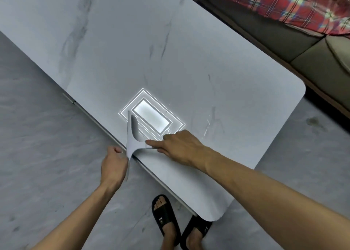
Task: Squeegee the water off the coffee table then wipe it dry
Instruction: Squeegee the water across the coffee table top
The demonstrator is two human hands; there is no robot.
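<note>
Coffee table: pale marble-look top (227, 79) with grey veins and rounded corners, running slantwise across the view; its near long edge faces the person.
Squeegee: a pale grey squeegee (132, 136) sits at the near edge of the table. Its blade end reaches up over the tabletop and its lower end hangs past the edge above the floor.
Left hand: the left hand (113, 166) is just off the table edge, fingers curled round the squeegee's lower end, thumb on top.
Right hand: the right hand (180, 147) lies low over the tabletop, forefinger stretched along the squeegee's handle and the other fingers tucked beneath, pinching it.
Water: a thin broken streak of droplets (207, 125) lies on the top just beyond the right hand.
Reflection: a bright rectangular ceiling-light reflection (152, 117) shines on the top, partly covered by the squeegee.
Table frame: a grey metal strip (94, 120) shows under the near edge.
Floor: grey stone-look tiles (37, 155), with a few dark spots.
Feet: black slide sandals (165, 219) stand by the table's near corner; the right one is partly under it.
Sofa: an olive-brown sofa (274, 45) runs beside the far edge, with a red plaid cloth (284, 5) lying on it.
</note>
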